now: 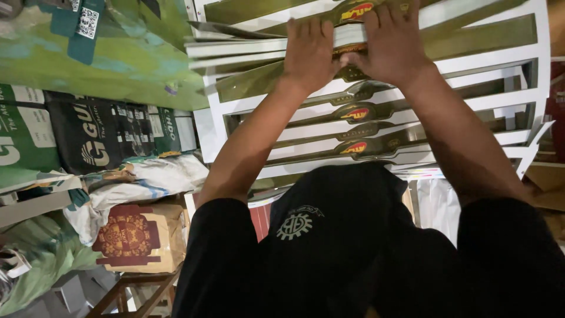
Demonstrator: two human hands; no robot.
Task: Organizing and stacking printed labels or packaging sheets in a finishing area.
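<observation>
The stack of printed card sheets (365,118) fills the upper right of my view: large flat sheets, white with long olive-gold die-cut shapes and red-and-yellow marks, fanned so their edges step down toward me. I judge them light one by one but heavy as a pile, stiff across the short way yet floppy lengthwise, glossy and prone to slide, with cut edges that crease easily. The sensible hold is flat on top near the middle with a thumb under an edge.

My left hand (309,50) lies palm down on the upper sheets, fingers together and pressing flat. My right hand (391,44) rests just beside it, fingers spread over the top, thumb tucked under a sheet edge (347,59) as if pinching it.

What carries the stack is hidden. Left of it lie green and black printed sacks (76,132), then a brown paper bag (138,235) with a red emblem, above a wooden frame (132,291). The room is dim and crowded.
</observation>
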